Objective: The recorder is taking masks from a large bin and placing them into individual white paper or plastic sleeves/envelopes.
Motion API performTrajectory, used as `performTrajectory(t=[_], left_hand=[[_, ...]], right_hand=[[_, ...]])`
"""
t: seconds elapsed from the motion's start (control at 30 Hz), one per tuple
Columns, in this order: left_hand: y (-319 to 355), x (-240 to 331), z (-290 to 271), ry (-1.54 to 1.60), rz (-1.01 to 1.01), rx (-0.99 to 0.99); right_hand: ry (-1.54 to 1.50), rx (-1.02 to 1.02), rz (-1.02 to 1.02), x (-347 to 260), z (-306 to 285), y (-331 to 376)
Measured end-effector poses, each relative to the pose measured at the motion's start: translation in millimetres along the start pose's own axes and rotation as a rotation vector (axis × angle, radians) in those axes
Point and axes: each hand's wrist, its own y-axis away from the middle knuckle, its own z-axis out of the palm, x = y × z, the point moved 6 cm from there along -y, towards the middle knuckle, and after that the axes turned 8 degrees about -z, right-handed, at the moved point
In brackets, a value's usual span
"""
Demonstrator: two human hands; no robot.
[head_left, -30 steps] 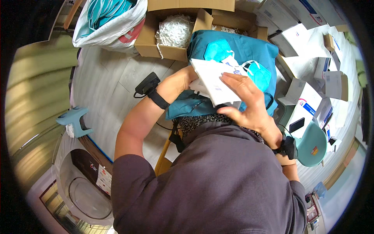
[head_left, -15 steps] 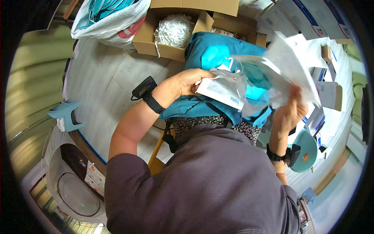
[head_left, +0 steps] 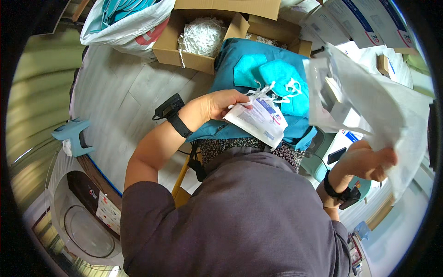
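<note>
My left hand [head_left: 225,102] is closed on the top edge of a white printed packet [head_left: 259,121], with white straps bunched by its fingers. Off to the right, my right hand [head_left: 369,162] grips a translucent plastic bag [head_left: 357,92], which billows open above it and is partly blurred. Several turquoise face masks [head_left: 281,79] with white ear loops lie on the teal cloth [head_left: 230,50] across my lap, just beyond the packet. Some of the loops run beneath or beside the packet; which, I cannot tell.
Ahead stand an open cardboard box [head_left: 184,57] with a tangle of white straps [head_left: 203,37] and a second carton [head_left: 302,46]. A white bag [head_left: 124,34] of turquoise pieces is at far left. White boxes [head_left: 355,23] fill the far right. A blue-grey stool [head_left: 76,136] stands left.
My right hand has swung right and nearer, drawing the plastic bag away from the packet. The packet and the masks are now uncovered. My left hand has barely moved.
</note>
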Motion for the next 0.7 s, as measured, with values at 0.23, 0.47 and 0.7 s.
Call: performTrajectory(t=[0.23, 0.47, 0.7], left_hand=[[2, 9, 37, 0.297, 0.182, -0.181], [-6, -6, 37, 0.41, 0.044, -0.373], [-5, 5, -18, -0.417, 0.293, 0.378]], right_hand=[[-0.512, -0.989, 0.016, -25, 75, 98], [-0.274, -1.036, -0.284, -31, 67, 100], [-0.034, -0.547, 0.415, 55, 5, 11]])
